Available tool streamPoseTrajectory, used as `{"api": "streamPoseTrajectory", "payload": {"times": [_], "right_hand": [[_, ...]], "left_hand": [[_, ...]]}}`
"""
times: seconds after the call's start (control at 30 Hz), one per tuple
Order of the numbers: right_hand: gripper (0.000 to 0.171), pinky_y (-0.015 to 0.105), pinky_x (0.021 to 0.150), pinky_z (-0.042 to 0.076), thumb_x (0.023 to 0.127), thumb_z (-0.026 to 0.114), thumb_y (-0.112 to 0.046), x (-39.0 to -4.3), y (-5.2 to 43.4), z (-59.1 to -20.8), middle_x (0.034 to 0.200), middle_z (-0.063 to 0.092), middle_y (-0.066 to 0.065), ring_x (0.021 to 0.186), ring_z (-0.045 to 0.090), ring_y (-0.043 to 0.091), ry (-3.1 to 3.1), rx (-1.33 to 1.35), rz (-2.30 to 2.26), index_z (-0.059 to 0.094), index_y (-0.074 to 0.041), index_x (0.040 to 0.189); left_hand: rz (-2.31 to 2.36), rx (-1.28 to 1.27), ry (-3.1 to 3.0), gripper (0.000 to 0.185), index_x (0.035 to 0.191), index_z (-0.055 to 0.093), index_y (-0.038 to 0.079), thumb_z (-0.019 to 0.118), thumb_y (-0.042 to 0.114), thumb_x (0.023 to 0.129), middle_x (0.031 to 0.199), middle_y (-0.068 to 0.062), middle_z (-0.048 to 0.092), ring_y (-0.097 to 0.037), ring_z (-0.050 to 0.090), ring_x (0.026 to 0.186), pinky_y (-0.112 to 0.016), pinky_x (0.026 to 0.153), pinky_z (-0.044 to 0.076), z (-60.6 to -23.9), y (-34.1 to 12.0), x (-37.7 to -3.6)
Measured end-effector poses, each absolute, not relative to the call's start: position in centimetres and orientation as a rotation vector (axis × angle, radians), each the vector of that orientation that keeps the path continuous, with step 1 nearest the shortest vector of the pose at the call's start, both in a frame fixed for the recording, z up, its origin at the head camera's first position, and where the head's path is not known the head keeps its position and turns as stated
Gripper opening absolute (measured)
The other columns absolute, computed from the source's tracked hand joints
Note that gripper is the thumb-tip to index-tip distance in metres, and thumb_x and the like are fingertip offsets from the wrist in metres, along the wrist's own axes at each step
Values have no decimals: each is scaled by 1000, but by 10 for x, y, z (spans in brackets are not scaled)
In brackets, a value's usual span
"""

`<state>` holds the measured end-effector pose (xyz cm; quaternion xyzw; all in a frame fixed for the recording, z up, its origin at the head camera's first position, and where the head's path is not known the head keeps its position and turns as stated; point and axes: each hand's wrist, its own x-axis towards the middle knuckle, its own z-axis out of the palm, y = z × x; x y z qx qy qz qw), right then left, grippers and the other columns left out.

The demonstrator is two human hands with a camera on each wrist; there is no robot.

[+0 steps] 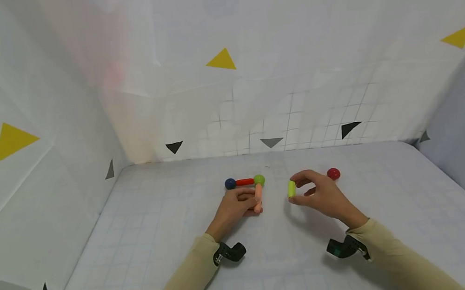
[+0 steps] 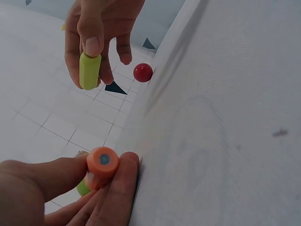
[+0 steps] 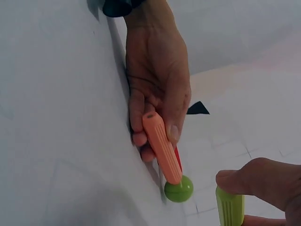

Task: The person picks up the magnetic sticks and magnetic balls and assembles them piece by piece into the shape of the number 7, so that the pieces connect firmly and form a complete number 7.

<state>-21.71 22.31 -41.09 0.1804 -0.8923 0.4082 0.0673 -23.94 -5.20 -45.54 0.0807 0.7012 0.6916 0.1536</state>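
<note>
My left hand (image 1: pixel 233 207) pinches an orange ribbed rod (image 1: pixel 258 195) between thumb and fingers, low over the table. The rod's far end meets a green ball (image 1: pixel 259 179), which joins a red rod (image 1: pixel 245 182) with a dark blue ball (image 1: pixel 230 184) at its other end. In the left wrist view, a grey round spot shows in the near end of the orange rod (image 2: pixel 103 159). My right hand (image 1: pixel 323 195) holds a short yellow-green rod (image 1: pixel 291 189) by its ends, raised above the table and apart from the joined pieces.
A red ball (image 1: pixel 334 174) lies on the table just beyond my right hand. The white table (image 1: pixel 150 246) carries a faint grid. White sheets with yellow and dark triangles stand behind it and at both sides. Each wrist wears a dark camera mount (image 1: pixel 229 252).
</note>
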Motion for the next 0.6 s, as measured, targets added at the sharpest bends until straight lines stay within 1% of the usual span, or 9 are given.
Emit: {"api": "streamPoseTrajectory", "payload": {"times": [0.33, 0.6], "right_hand": [[47, 44, 82, 59, 82, 91, -17, -210, 198, -416, 113, 68, 1, 105, 65, 35, -2657, 680, 1286, 66, -8, 120], [48, 44, 81, 58, 81, 91, -15, -203, 185, -414, 113, 67, 1, 104, 65, 35, -2652, 732, 1298, 65, -7, 121]], "left_hand": [[1983, 241, 2012, 36, 130, 65, -4, 74, 13, 99, 106, -14, 73, -26, 76, 88, -33, 80, 60, -457, -52, -240], [1979, 254, 2010, 35, 128, 65, -5, 73, 14, 100, 105, -13, 73, -26, 76, 88, -34, 79, 60, -454, -52, -239]]}}
